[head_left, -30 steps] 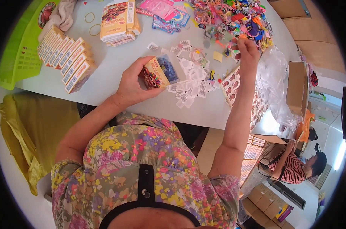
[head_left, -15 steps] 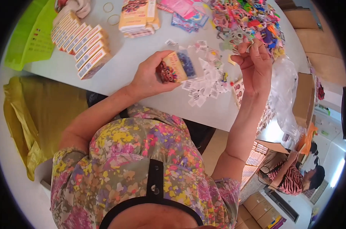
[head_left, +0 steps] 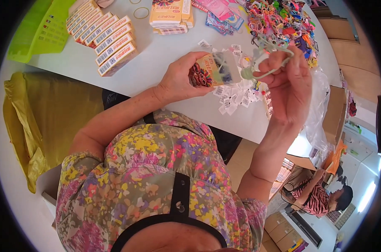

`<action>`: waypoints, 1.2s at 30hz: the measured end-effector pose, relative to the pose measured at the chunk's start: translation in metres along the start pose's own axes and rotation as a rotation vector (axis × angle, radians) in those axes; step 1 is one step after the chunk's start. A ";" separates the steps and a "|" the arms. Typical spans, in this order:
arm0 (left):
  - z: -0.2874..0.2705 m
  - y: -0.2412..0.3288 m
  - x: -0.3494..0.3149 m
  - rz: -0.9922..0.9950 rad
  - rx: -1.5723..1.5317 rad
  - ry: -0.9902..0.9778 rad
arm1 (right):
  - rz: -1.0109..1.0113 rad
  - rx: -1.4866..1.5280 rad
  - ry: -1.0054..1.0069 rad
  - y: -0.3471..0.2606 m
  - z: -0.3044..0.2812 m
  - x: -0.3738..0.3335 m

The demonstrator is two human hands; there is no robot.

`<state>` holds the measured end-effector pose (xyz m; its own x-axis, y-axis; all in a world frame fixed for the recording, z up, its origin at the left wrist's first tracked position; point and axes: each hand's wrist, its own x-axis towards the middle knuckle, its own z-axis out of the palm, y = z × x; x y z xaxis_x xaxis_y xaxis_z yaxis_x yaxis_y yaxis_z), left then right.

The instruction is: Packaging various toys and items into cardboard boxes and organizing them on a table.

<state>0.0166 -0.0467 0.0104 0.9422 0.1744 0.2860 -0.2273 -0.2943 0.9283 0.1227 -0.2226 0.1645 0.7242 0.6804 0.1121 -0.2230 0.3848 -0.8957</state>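
Observation:
My left hand (head_left: 177,77) is closed around a small yellow-orange printed box (head_left: 206,69). The box is tilted, its end toward my right hand is open, and something dark blue shows inside. To the right, beside that open end, my right hand (head_left: 290,86) pinches a pale green hair tie (head_left: 247,74); its loop hangs around the fingers. Small white tags (head_left: 230,103) lie scattered on the table beneath both hands. Beyond the right hand is a heap of colourful hair ties (head_left: 283,21).
Filled boxes (head_left: 119,56) stand in a row at left, beside a green basket (head_left: 49,40). Flat cartons (head_left: 169,19) are stacked at the back, near pink packets (head_left: 224,10). A clear plastic bag (head_left: 318,109) hangs at the right edge. Another person (head_left: 316,197) sits at far right.
My right hand has drawn back from the heap toward me, bringing the pale green hair tie near the box. The left hand still holds the box.

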 end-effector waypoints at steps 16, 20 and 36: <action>0.004 -0.003 0.001 0.009 -0.001 0.020 | -0.098 -1.017 0.144 0.054 0.000 -0.004; 0.005 -0.002 0.001 0.061 0.083 0.074 | -0.404 -1.662 0.109 0.054 0.017 -0.013; 0.002 -0.001 0.010 0.011 -0.093 0.300 | 0.067 -1.248 -0.012 0.101 0.022 -0.066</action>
<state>0.0265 -0.0462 0.0116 0.8283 0.4452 0.3403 -0.2715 -0.2126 0.9387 0.0382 -0.2147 0.0761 0.7277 0.6842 0.0484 0.5163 -0.5000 -0.6953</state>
